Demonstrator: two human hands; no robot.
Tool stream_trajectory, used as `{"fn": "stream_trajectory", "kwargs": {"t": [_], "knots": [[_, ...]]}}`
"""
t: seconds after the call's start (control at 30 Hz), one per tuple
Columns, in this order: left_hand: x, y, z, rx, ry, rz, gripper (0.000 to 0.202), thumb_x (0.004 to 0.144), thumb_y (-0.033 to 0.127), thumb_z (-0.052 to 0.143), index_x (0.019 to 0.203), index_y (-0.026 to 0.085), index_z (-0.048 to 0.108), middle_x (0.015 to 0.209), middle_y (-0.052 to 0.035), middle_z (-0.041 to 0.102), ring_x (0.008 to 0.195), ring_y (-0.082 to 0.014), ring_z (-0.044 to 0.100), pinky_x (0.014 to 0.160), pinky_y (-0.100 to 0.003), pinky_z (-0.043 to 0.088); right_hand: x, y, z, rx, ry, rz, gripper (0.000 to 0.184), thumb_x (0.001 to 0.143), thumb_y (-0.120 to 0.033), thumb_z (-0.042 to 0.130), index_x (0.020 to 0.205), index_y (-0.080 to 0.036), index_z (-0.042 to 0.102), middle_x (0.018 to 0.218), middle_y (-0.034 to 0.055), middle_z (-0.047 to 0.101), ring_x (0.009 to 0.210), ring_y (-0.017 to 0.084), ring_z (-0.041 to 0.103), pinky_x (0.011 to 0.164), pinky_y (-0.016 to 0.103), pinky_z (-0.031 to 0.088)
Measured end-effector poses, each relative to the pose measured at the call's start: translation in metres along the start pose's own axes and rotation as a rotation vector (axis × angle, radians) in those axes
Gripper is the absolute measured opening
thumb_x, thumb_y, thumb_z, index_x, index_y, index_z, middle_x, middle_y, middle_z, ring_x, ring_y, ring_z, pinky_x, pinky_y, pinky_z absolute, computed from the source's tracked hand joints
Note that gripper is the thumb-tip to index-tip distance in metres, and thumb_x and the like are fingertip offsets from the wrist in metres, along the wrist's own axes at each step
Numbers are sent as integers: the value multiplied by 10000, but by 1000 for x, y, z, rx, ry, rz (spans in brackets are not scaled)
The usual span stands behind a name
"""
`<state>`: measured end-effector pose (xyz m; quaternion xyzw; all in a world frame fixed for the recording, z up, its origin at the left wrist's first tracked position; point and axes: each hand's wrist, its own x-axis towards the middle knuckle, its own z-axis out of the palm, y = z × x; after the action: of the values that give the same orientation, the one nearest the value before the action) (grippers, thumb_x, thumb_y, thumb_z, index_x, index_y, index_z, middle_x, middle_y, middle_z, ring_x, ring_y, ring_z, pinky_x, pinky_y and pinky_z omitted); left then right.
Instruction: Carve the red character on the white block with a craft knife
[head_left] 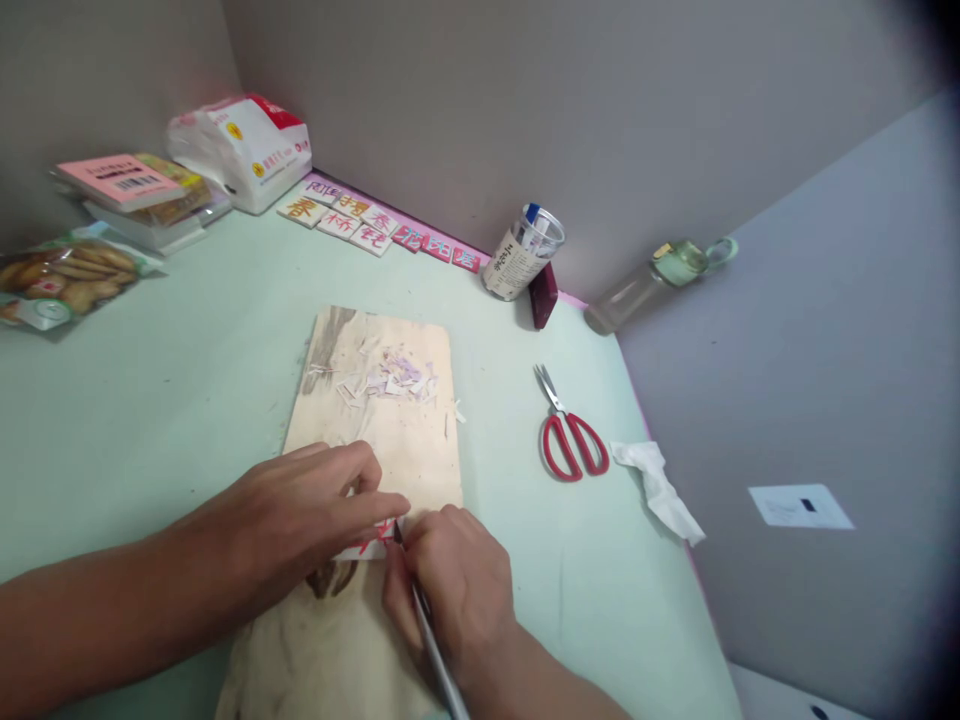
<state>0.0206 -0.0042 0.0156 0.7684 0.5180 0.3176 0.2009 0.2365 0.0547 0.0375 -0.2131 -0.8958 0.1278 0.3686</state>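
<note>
My right hand (461, 575) is closed around a slim metal craft knife (435, 640). Its dark tip meets the right side of a small white tile (364, 550) with red strokes on it. My left hand (337, 500), fingers bent, holds that tile down from its left side and covers much of it. Beneath both hands lies a pale wooden board (397, 460). Further up the board, thin white and purple shavings (405, 375) are scattered in a loose pile.
Red-handled scissors (571, 440) and a crumpled tissue (660, 490) lie to the right. Along the wall are lettered tiles (341, 222), a pen jar (517, 260) and a bottle (649, 285). A tissue pack (255, 150), stacked packages (124, 182) and a snack bag (71, 275) stand left.
</note>
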Motion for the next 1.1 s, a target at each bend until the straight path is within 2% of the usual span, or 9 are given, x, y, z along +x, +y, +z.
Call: {"fn": "stream_trajectory", "kwargs": {"t": [0.17, 0.33, 0.47, 0.6, 0.77, 1.0, 1.1], "knots": [[3, 2, -4, -1, -13, 54, 359, 1073, 87, 445, 1115, 300, 731, 950, 2, 648, 761, -176, 611, 680, -295, 425, 2, 0, -2, 20, -9, 28, 361, 957, 26, 563, 882, -298, 422, 649, -44, 563, 546, 168, 455, 506, 349, 357], [8, 2, -1, -16, -19, 60, 301, 1154, 144, 440, 1090, 264, 708, 958, 11, 681, 816, -177, 650, 743, -319, 448, 2, 1, -2, 43, -2, 49, 348, 964, 8, 562, 872, -296, 420, 642, -46, 556, 534, 163, 478, 502, 336, 365], [11, 1, 6, -40, 17, 52, 325, 1198, 170, 398, 1004, 243, 648, 940, 25, 646, 818, -170, 632, 780, -330, 442, 2, 1, -2, 31, -4, 48, 340, 978, -2, 557, 877, -294, 416, 643, -44, 555, 535, 161, 473, 508, 331, 360], [11, 1, 16, -1, 75, 78, 310, 1136, 78, 384, 937, 242, 556, 904, 15, 573, 759, -193, 552, 736, -363, 384, 0, 2, 0, 12, 11, 31, 343, 986, 3, 560, 873, -293, 428, 644, -50, 547, 538, 158, 461, 509, 322, 360], [10, 0, 24, 24, 56, 99, 288, 994, -33, 431, 936, 245, 477, 911, -1, 516, 784, -224, 484, 742, -391, 324, -1, 3, 3, 28, 25, 0, 342, 976, 23, 563, 886, -287, 449, 658, -47, 567, 546, 157, 478, 519, 320, 383], [6, -3, 19, -28, 21, 128, 273, 966, -24, 439, 975, 248, 446, 941, 3, 489, 797, -223, 457, 756, -381, 314, 1, 3, 3, 55, 22, 1, 341, 966, 16, 556, 886, -292, 434, 650, -46, 558, 545, 162, 477, 513, 326, 383], [7, -4, 16, -57, 9, 140, 248, 996, 5, 439, 974, 252, 439, 933, 9, 493, 789, -215, 467, 745, -366, 334, 1, 3, 1, 72, 12, 12, 345, 963, 12, 563, 887, -293, 422, 657, -43, 567, 559, 161, 484, 521, 320, 396]]}}
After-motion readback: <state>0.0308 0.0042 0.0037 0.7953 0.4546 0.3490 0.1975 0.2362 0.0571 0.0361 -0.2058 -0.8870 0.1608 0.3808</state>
